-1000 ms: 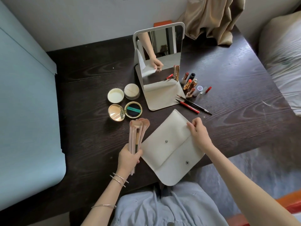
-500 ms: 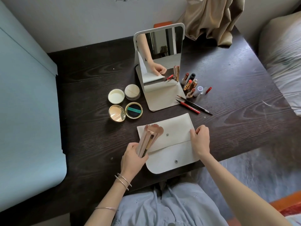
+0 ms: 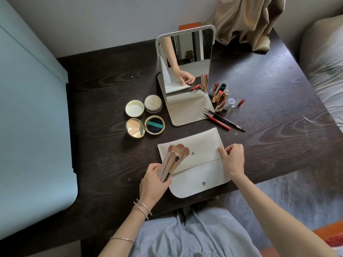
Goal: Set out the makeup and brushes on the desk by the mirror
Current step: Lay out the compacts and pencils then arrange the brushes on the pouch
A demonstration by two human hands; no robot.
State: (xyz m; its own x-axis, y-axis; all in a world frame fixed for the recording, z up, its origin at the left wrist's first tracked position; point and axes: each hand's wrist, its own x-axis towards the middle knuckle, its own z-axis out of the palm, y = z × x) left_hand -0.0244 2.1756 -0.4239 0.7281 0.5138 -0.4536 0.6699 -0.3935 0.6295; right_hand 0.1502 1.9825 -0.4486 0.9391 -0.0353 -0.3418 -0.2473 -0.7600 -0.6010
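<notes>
Head view, left grip [image 3: 152,182] clutching brushes [image 3: 171,160], right grip [image 3: 232,160] pinching pouch [image 3: 200,171], compact [image 3: 154,124] label unreadable

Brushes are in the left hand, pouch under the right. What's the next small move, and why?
Probably carry the brush bundle in the left hand to bare desk left of the pouch and lay it down: compacts and lipsticks already flank the mirror; only the brushes remain unplaced.

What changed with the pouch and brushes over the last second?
The white pouch turned from slanted to square with the desk edge; the right hand still pinches its right edge. The left hand swung the brush bundle right, over the pouch. Mirror, compacts, lipsticks unmoved.
</notes>
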